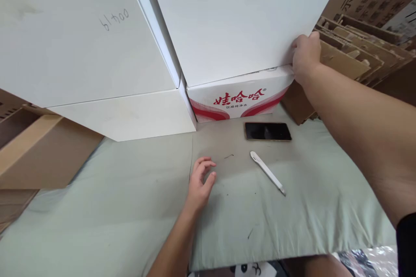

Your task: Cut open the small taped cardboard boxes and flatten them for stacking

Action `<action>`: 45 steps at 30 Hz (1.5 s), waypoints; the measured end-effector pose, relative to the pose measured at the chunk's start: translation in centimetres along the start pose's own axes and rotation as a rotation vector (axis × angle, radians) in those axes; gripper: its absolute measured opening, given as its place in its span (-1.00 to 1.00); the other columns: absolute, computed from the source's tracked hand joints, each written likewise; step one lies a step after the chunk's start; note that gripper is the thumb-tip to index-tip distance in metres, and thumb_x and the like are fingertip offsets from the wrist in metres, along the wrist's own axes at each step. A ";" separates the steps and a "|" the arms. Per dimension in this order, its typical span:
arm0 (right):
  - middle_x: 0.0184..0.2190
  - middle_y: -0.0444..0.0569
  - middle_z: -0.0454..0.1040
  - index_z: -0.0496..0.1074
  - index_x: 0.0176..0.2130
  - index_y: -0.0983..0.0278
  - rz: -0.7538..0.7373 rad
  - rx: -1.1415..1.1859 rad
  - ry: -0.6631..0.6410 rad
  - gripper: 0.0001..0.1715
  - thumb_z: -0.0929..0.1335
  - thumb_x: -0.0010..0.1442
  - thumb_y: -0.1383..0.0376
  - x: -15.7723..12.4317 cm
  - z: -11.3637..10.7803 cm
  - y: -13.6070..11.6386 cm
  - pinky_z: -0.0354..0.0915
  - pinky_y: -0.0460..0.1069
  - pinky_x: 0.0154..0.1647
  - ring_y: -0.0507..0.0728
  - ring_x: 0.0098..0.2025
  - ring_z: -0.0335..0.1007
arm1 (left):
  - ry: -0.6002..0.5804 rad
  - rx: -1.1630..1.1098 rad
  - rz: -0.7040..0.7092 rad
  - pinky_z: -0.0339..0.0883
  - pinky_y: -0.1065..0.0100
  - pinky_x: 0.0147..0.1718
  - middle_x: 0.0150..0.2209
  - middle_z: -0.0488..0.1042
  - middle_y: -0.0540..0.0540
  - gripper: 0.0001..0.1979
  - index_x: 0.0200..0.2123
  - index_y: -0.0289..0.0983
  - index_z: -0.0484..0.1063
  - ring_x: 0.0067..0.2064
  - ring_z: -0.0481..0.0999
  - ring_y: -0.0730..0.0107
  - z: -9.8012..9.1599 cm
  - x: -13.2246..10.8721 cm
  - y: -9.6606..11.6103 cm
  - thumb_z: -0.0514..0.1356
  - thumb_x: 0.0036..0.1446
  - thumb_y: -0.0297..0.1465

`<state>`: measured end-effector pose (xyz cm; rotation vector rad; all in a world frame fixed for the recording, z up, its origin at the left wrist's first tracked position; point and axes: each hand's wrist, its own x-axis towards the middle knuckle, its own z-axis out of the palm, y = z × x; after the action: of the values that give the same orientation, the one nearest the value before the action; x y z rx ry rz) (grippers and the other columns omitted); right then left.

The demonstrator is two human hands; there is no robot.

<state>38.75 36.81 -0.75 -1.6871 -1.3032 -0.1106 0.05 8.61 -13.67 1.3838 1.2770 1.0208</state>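
My left hand [201, 181] is held over the green cloth, empty, its fingers loosely curled and the thumb apart from them. Up at the right, my right hand [306, 57] grips the lower right corner of a tall white box [240, 21]; some of its fingertips are hidden at the edge. That box rests on a white and red carton [237, 99] with red Chinese lettering. A white box cutter [268, 173] lies to the right of my left hand. Behind it, close to the carton, a black phone [268, 131] lies flat.
Another large white box [81, 34] with handwritten digits stands at the left, on a lower white box [130, 112]. Brown cardboard [48, 151] sits at the far left. Folded cardboard sheets [351, 52] are stacked at the right. Green cloth [107, 207] covers the surface.
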 end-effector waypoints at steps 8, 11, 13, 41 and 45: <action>0.15 0.19 0.40 0.21 -0.06 0.27 0.350 0.130 -0.071 -0.67 0.27 0.18 0.51 -5.2 -4.4 -4.4 0.20 0.10 0.15 0.11 0.06 0.33 | 0.062 0.031 -0.006 0.39 0.01 0.15 0.06 0.41 -0.24 -0.71 -0.23 -0.20 0.53 0.14 0.45 0.06 0.0 -0.5 1.6 0.22 0.13 -0.12; 0.11 0.20 0.40 0.23 -0.03 0.28 0.358 0.117 -0.102 -0.66 0.30 0.19 0.46 -6.8 -6.4 -5.7 0.20 0.14 0.19 0.14 0.06 0.33 | 0.109 -0.001 0.009 0.41 0.05 0.12 0.03 0.42 -0.23 -0.69 -0.25 -0.20 0.53 0.12 0.45 0.07 0.0 -0.7 2.1 0.24 0.09 -0.10; 0.13 0.25 0.36 0.26 0.01 0.29 0.338 0.095 -0.108 -0.62 0.31 0.18 0.44 -8.1 -7.8 -6.6 0.19 0.17 0.23 0.19 0.09 0.33 | 0.128 -0.029 0.028 0.44 0.11 0.06 0.01 0.42 -0.23 -0.68 -0.26 -0.20 0.52 0.10 0.46 0.09 0.0 -1.0 2.4 0.23 0.09 -0.09; 0.17 0.18 0.43 0.32 0.07 0.19 -0.718 0.406 -1.022 -0.50 0.29 0.10 0.29 -39.7 9.9 -38.6 0.41 0.33 0.16 0.38 0.14 0.45 | 0.981 -0.613 -0.015 0.23 0.15 0.35 0.36 0.31 -0.25 -0.54 0.21 -0.25 0.35 0.43 0.27 0.16 -19.3 -7.1 1.6 0.08 0.31 -0.24; 0.18 0.16 0.43 0.30 0.10 0.24 -0.786 0.494 -1.005 -0.49 0.29 0.13 0.28 -42.6 14.4 -47.5 0.27 0.32 0.34 0.36 0.29 0.32 | 1.087 -0.691 -0.045 0.24 0.16 0.34 0.36 0.32 -0.22 -0.57 0.19 -0.23 0.34 0.43 0.26 0.20 -21.4 -7.9 0.9 -0.01 0.33 -0.24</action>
<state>-23.10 15.73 -3.61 -0.6833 -2.4291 0.6295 -21.44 3.03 -8.49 0.2012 1.4224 2.0611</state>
